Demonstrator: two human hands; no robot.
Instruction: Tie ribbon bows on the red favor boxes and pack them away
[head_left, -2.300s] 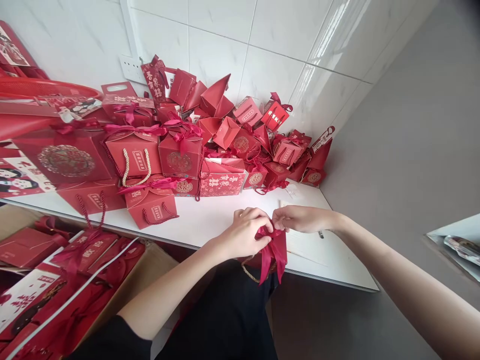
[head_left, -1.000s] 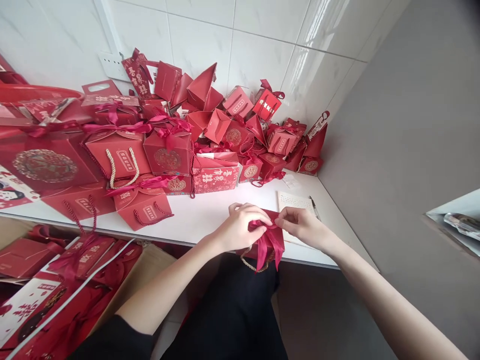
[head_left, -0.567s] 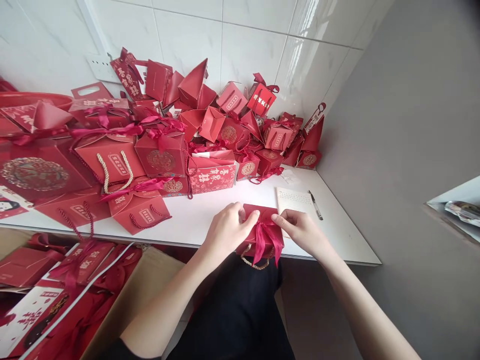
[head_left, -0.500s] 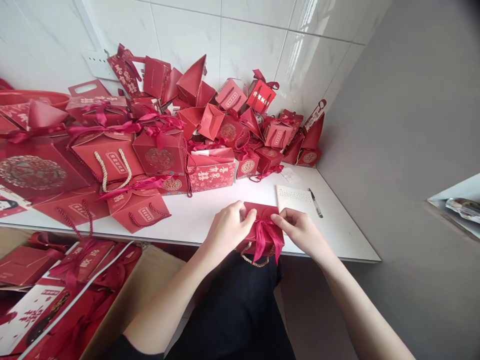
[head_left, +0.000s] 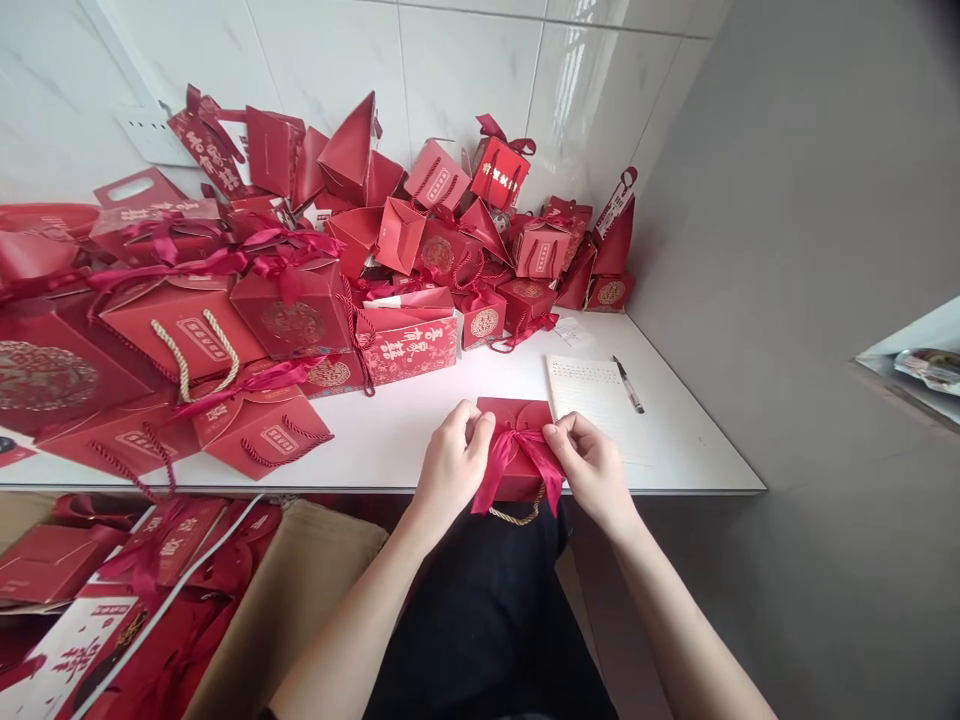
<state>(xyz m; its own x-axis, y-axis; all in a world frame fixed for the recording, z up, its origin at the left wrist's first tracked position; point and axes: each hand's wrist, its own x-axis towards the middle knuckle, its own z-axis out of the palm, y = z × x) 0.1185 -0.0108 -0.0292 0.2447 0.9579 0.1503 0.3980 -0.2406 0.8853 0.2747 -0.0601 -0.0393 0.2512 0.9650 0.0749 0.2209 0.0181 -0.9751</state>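
A small red gift box [head_left: 517, 412] sits at the front edge of the white table, its flaps folded over on top. Around it a crimson ribbon [head_left: 534, 452] is tied in a bow, tails hanging down the front, and a gold cord handle [head_left: 517, 518] droops below. My left hand [head_left: 457, 455] is closed at the box's left side, pinching the ribbon. On the right, my right hand [head_left: 589, 462] pinches the ribbon's other side between thumb and curled fingers.
Many red gift boxes [head_left: 289, 310] are piled along the tiled wall. A notebook [head_left: 589, 395] and a pen [head_left: 628, 385] lie right of the small box. Below left, a cardboard box [head_left: 300, 570] holds more red packages. A grey wall [head_left: 787, 250] bounds the right.
My hands have moved a little apart, and the bow's loops are spread wider to both sides. The view has shifted slightly.
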